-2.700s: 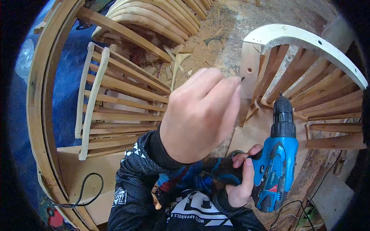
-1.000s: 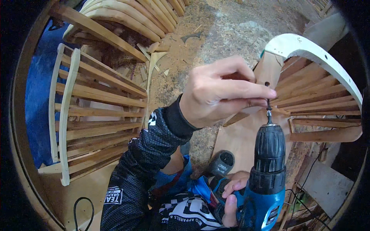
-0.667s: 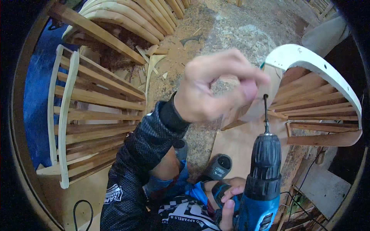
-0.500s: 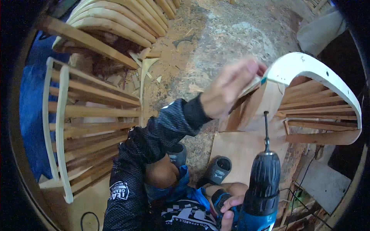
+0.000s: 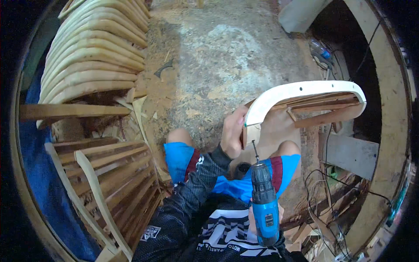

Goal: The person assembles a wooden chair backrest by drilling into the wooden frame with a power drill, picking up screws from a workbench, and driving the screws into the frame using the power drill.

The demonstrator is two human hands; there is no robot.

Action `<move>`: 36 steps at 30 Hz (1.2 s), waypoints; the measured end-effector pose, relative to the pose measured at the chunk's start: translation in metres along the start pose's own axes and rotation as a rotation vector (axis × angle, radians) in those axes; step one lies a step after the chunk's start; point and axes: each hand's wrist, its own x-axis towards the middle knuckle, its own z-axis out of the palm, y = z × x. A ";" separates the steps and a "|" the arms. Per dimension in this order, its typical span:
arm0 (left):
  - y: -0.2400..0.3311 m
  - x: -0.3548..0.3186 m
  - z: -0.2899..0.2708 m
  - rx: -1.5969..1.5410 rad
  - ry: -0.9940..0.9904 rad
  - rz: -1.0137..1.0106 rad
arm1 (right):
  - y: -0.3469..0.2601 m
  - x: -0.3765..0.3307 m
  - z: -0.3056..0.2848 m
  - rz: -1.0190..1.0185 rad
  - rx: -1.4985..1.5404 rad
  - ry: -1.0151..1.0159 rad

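My right hand (image 5: 280, 211) is wrapped round the handle of a blue and black power drill (image 5: 267, 214), mostly hidden beneath its body. A long thin bit (image 5: 255, 150) points away from me, its tip close to the near end of a curved wooden frame. That frame (image 5: 297, 89) has a white arched edge with several dark holes and brown slats behind it. At the frame's near left corner, my left hand (image 5: 233, 133) is closed on the wood, with fingers over the far side and partly hidden. Whether the bit touches the wood, I cannot tell.
A slatted wooden frame (image 5: 94, 183) stands at my left. Beyond it, several curved wooden pieces (image 5: 94, 56) are stacked. Black cables (image 5: 349, 185) and wood scraps lie at the right, near a grey board (image 5: 349, 155). A wooden beam (image 5: 384, 100) runs along the right.
My left hand, blurred over the frame's corner before, now grips that corner. The curved frame sits turned and lower, nearer level. The view has shifted, and the drill shows more fully.
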 end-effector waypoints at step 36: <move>0.010 0.007 0.002 -0.014 0.108 -0.046 | -0.043 0.001 -0.037 -0.106 0.069 -0.525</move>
